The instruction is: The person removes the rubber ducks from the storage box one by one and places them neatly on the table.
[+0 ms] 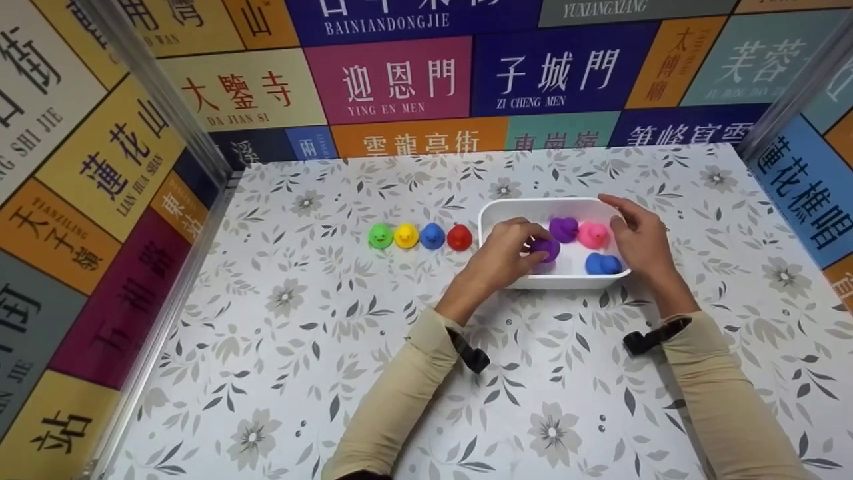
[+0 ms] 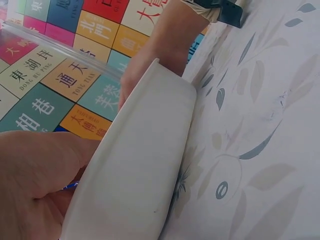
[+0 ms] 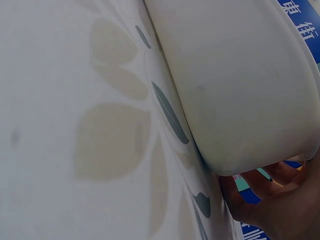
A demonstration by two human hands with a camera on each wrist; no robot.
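Inside a white plastic tub (image 1: 573,283), my left hand (image 1: 503,250) pinches a purple rubber duck (image 1: 546,250). Another purple duck (image 1: 564,229), a pink duck (image 1: 593,235) and a blue duck (image 1: 603,264) lie in the tub. At the tub's right end, my right hand (image 1: 643,240) grips the rim. The left wrist view shows the tub's outer wall (image 2: 135,150) hiding most of what the left hand (image 2: 40,175) holds. In the right wrist view, the fingers of my right hand (image 3: 275,200) curl against the tub's end (image 3: 240,100).
Left of the tub, a green duck (image 1: 380,236), a yellow duck (image 1: 406,236), a blue duck (image 1: 432,236) and a red duck (image 1: 459,237) stand in a row. A floral cloth (image 1: 286,373) covers the table. Printed panels (image 1: 393,77) wall the back and sides.
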